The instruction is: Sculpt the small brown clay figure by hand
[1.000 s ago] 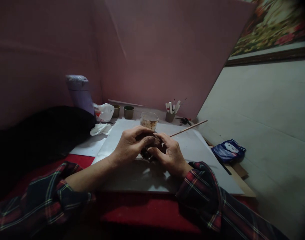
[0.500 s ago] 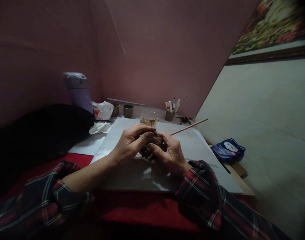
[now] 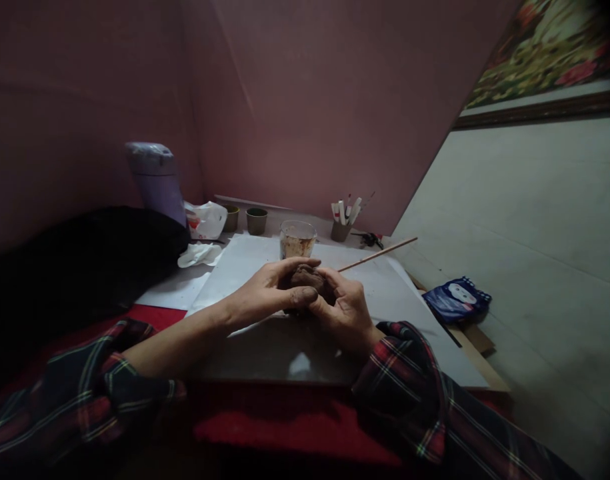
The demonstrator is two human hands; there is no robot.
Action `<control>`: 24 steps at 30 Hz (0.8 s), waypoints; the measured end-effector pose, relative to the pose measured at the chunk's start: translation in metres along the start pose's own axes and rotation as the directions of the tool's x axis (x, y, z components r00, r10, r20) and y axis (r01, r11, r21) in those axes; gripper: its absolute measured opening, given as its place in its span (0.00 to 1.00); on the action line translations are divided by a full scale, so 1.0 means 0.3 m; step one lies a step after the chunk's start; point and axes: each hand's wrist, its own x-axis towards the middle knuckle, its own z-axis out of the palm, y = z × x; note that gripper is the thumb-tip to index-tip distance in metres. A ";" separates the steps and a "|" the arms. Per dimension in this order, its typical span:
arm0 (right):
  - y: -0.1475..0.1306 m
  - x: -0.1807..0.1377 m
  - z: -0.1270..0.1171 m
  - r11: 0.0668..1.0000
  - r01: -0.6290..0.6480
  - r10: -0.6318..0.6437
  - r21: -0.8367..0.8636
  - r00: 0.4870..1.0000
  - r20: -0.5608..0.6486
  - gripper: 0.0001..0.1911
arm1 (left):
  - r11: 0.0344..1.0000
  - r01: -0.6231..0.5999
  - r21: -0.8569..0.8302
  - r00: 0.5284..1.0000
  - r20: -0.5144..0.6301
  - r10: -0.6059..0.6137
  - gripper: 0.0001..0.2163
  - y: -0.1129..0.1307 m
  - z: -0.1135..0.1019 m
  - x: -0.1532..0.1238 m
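Observation:
A dark brown lump of clay (image 3: 307, 276) is held between both hands over the white board (image 3: 385, 300). My left hand (image 3: 265, 293) curves round its left side, fingers over the far edge and thumb pressed on the near face. The thumb tip is smeared brown. My right hand (image 3: 349, 312) grips the lump from the right, thumb at the front; its other fingers are partly hidden. Just beyond the fingers is a glass (image 3: 297, 240) of cloudy liquid with brown stains. A thin wooden stick (image 3: 379, 255) slants out behind my right hand.
At the back stand a purple bottle (image 3: 157, 177), two small pots (image 3: 257, 222) and a cup of pens (image 3: 340, 231). Crumpled tissue (image 3: 199, 255) and a white plastic bag (image 3: 205, 220) lie left, near a black heap (image 3: 85, 273). A blue packet (image 3: 457, 300) rests right, by the wall.
My left hand has shifted down slightly, its thumb sliding lower across the clay. More of the lump's top and of the glass now shows. My right hand has barely moved.

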 end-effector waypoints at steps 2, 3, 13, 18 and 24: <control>0.001 0.000 0.000 1.000 0.011 -0.010 -0.016 1.000 0.007 0.18 | 1.000 0.007 0.010 1.000 0.002 -0.007 0.30 -0.001 -0.002 0.000; 0.001 0.000 0.000 1.000 0.020 -0.020 -0.021 1.000 0.006 0.17 | 1.000 0.004 0.012 1.000 0.001 -0.004 0.29 0.000 -0.002 0.000; 0.004 -0.001 -0.002 0.998 0.042 -0.044 -0.045 0.998 -0.037 0.17 | 0.991 -0.096 0.089 0.995 0.026 0.094 0.17 0.010 0.022 -0.003; 0.002 -0.002 -0.005 0.997 0.016 -0.021 -0.077 0.998 -0.061 0.18 | 0.989 -0.101 0.109 0.995 0.019 0.099 0.16 0.007 0.024 -0.005; -0.009 -0.006 -0.006 0.995 0.012 -0.017 -0.101 0.998 -0.056 0.16 | 0.988 -0.106 0.111 0.994 0.006 0.106 0.14 0.002 0.025 -0.007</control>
